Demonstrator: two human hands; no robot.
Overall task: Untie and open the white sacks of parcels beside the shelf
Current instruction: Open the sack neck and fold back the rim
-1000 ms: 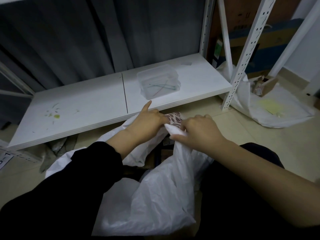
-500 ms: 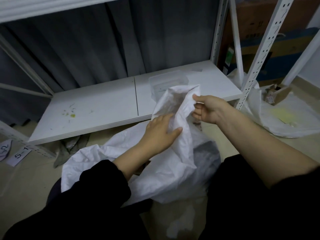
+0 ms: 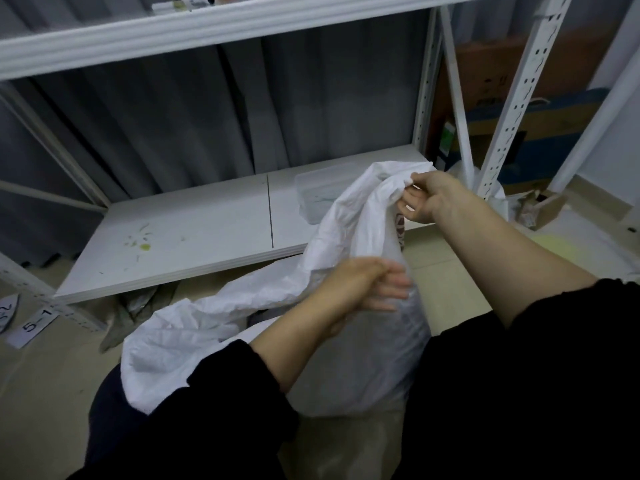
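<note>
One white shelf rack point(image 3: 190, 237) spans the view ahead. Just in front of its lowest board, the white sack point(image 3: 349, 230) sits on the floor between my arms, partly hiding a clear plastic box point(image 3: 311, 192) on that board. My right hand point(image 3: 429, 199) pinches the sack's raised top edge. My left hand point(image 3: 363, 285), blurred, lays straight fingers against its side.
</note>
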